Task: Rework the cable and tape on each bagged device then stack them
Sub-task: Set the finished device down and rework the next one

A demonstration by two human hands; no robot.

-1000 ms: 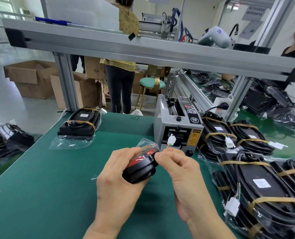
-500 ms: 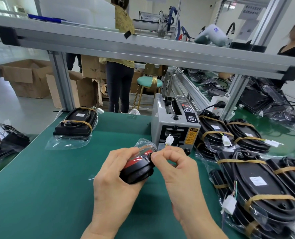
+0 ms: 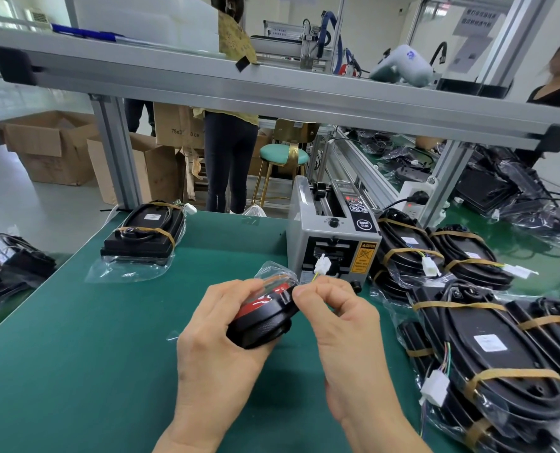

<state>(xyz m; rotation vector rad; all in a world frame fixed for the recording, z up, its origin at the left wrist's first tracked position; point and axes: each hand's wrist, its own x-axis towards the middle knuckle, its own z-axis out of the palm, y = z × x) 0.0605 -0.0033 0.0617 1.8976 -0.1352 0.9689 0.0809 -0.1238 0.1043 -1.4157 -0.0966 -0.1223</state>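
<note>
Bagged device [image 3: 262, 318], black with a red band under its clear plastic, sits up off the green bench mat [image 3: 75, 371], right in the middle of the view, and it's gripped from the left by the left hand [image 3: 216, 348], fingers curled over the top edge, thumb tucked underneath. The right hand [image 3: 340, 328] comes in from the other side, fingertips pinched together on the thin yellow wire [image 3: 311, 279] at the device's upper right corner, and that wire runs up to a small white connector [image 3: 322, 265] poking out just above the knuckles. Bag plastic bunches up loose over the top of the device. Directly behind the hands stands the grey tape dispenser [image 3: 331, 237], yellow caution label on its front, connector showing right in front of its slot. Far left on the mat, well apart from the hands, a stack of finished devices [image 3: 144, 233] lies flat in plastic, cable coiled on top and strapped with tan tape. Over on the right, a big crowded pile of bagged devices [image 3: 488, 338] with tan tape bands and white plugs sticking out, overlapping one another from the dispenser down to the near edge. An aluminium shelf rail [image 3: 272, 93] crosses overhead, a person in dark trousers [image 3: 229, 158] stands beyond the bench, and a teal stool [image 3: 283, 155] sits beside them, with cardboard boxes [image 3: 49, 145] on the floor to the left.
</note>
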